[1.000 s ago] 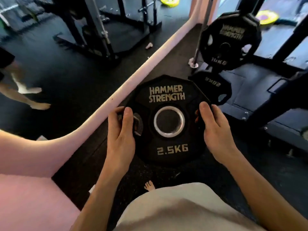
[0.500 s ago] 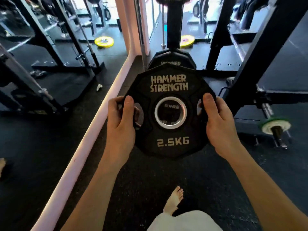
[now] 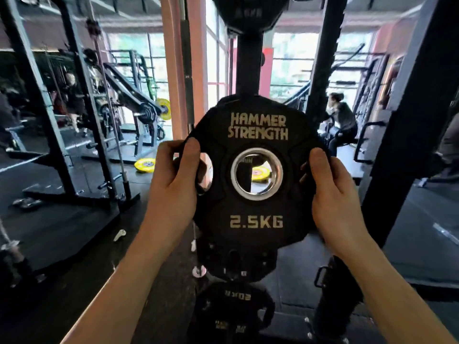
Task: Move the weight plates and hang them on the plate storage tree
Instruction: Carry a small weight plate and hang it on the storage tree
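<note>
The person holds a black weight plate [image 3: 257, 180] upright at chest height, its face turned toward them, reading "HAMMER STRENGTH" above the steel-ringed centre hole and "2.5KG" below. The left hand [image 3: 173, 184] grips the plate's left edge: the thumb lies flat over the front rim, pointing up, while the fingers curl round behind and come through the grip slot, where their tips show. The right hand [image 3: 334, 192] clamps the right edge the same way, thumb pressed along the front and fingers wrapped out of sight behind the rim; how far they spread back there cannot be told. Both hands are closed firmly on the plate, set level with each other on opposite sides.

The plate hangs directly in front of the plate storage tree [image 3: 248, 68], whose dark upright post rises just behind it. A larger black plate [image 3: 250, 13] sits high on the tree, and two more black plates [image 3: 234, 264] hang low on it, below the held one. Through the centre hole a yellow plate [image 3: 259, 173] shows on the floor beyond. Another yellow plate [image 3: 144, 165] lies on the dark rubber floor to the left, beside a squat rack [image 3: 82, 135].
</note>
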The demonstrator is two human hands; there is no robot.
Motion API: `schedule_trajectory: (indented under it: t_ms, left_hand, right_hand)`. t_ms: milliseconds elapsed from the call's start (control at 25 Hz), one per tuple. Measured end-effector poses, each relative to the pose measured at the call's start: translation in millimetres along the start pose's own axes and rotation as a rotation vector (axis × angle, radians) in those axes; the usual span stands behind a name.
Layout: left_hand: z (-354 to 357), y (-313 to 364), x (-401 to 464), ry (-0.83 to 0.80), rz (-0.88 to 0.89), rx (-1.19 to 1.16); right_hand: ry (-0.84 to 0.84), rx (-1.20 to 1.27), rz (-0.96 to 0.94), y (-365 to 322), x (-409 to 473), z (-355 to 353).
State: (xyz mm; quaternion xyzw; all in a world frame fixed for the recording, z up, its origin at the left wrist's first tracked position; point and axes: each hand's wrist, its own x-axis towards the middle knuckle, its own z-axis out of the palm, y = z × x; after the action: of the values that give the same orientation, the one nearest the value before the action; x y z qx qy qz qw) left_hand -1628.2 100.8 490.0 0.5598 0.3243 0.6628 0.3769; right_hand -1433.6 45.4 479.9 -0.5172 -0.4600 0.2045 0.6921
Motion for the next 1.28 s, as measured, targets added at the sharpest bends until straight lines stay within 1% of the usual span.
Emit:
schedule_trajectory:
  t_ms: [120, 400, 720, 840, 920, 1000, 1120, 1280]
  left_hand:
    - [19, 15, 53, -0.012, 0.095, -0.013]
    - [56, 60, 171, -0.043, 0.27, -0.193]
    - [81, 115, 284, -0.04, 0.451, -0.225]
    - [87, 128, 316, -0.034, 0.489, -0.232]
    - [92, 133, 333, -0.029, 0.497, -0.215]
    - [99, 135, 349, -0.032, 0.497, -0.202]
    - [111, 131, 370, -0.081, 0.479, -0.196]
    - [122, 120, 392, -0.087, 0.559, -0.143]
  right_hand:
    - [0.023, -0.032, -0.121, -22, 51, 11]
    - [0.091, -0.076, -0.352, -88, 155, 36]
    - [0.143, -0.091, -0.549, -157, 249, 72]
    - [0.123, -0.072, -0.589, -176, 280, 81]
    - [0.116, -0.058, -0.583, -183, 297, 86]
    - [0.121, -0.06, -0.569, -183, 314, 91]
    - [0.148, -0.081, -0.588, -179, 337, 96]
    - [0.169, -0.132, -0.622, -172, 362, 97]
